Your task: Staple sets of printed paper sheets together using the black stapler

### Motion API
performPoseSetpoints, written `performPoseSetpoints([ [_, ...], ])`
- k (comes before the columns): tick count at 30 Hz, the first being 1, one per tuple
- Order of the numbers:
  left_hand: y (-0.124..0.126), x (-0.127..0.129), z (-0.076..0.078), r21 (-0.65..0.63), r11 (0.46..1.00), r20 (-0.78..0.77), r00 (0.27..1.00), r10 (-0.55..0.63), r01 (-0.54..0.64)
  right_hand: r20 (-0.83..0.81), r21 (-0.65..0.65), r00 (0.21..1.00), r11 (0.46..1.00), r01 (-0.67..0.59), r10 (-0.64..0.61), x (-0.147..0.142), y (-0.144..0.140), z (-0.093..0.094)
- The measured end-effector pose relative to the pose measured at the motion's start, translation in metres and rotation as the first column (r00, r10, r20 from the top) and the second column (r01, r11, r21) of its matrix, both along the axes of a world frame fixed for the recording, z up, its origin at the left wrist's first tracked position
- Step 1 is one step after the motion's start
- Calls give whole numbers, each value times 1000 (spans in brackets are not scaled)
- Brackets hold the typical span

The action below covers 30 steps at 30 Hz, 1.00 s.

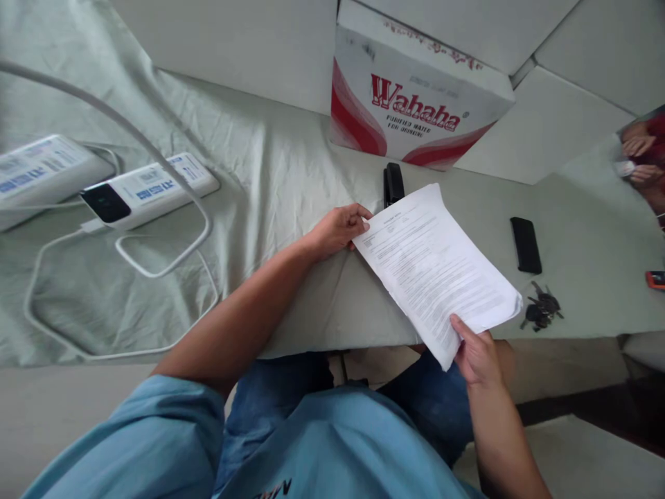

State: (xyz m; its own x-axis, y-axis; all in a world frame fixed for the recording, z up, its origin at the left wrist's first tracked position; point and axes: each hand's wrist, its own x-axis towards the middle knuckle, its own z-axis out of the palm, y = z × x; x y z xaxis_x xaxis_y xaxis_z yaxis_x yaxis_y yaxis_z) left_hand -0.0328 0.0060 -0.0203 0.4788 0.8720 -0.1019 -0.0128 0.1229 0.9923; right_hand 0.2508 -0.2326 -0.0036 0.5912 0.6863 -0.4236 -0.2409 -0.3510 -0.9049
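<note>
Left hand [340, 229] grips the far-left corner of a stack of printed sheets [433, 267], fingers curled over the top edge, thumb hidden under the paper. Right hand [475, 357] pinches the near-right end of the same stack, thumb on top, other fingers below & out of sight. Sheets held at an angle just above the near edge of the table [322, 305], near end sticking out past the edge over the person's lap; whether the far end rests on the cloth can't be told. Text on the pages too small to read.

Table covered w/ a pale green cloth, creased on the left. Black stapler [393, 184] just beyond the paper's far corner, right by the left hand's fingertips. Behind it, at the wall, a white & red carton [415, 104] marked "Wahaha". Right of the sheets: a black phone [526, 244] lying flat, then a bunch of keys [541, 308] nearer the table edge, close to the paper's right end. Far left: 2 white power banks [148, 190] side by side, white cable [156, 256] looping across the cloth from them. Far right edge: another person's hands [641, 159], well apart, plus an orange item [655, 279] cut off by the frame.
</note>
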Motion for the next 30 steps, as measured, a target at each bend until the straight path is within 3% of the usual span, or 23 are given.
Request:
performPoseSetpoints([
  [8, 8, 11, -8, -14, 977, -66, 976, 210, -211, -15, -11, 996, 996, 88, -88, -10, -2, 2],
  [15, 38, 35, -26, -19, 945, 9, 945, 326, -326, -21, 37, 984, 984, 177, -176, -15, 6, 2],
  [18, 49, 46, -31, 71, 913, -34, 913, 406, -403, 8, 76, 986, 983, 167, -168, -19, 9, 1],
  [20, 51, 51, -33, 227, 876, -38, 895, 445, -426, 26, 98, 986, 982, 163, -166, -23, 12, 1],
  [22, 51, 52, -32, 430, 832, -51, 911, 410, -350, 26, 117, 982, 976, 185, -189, -26, 14, 1],
  [25, 53, 49, -31, 647, 757, -189, 941, 281, -96, 13, 139, 970, 962, 237, -241, -30, 17, 0],
  [27, 54, 46, -30, 693, 720, -280, 935, 219, 38, 7, 147, 964, 954, 262, -266, -34, 19, -1],
  [30, 53, 43, -25, 683, 722, -334, 926, 173, 111, 2, 154, 959, 948, 279, -283, -41, 22, -4],
])
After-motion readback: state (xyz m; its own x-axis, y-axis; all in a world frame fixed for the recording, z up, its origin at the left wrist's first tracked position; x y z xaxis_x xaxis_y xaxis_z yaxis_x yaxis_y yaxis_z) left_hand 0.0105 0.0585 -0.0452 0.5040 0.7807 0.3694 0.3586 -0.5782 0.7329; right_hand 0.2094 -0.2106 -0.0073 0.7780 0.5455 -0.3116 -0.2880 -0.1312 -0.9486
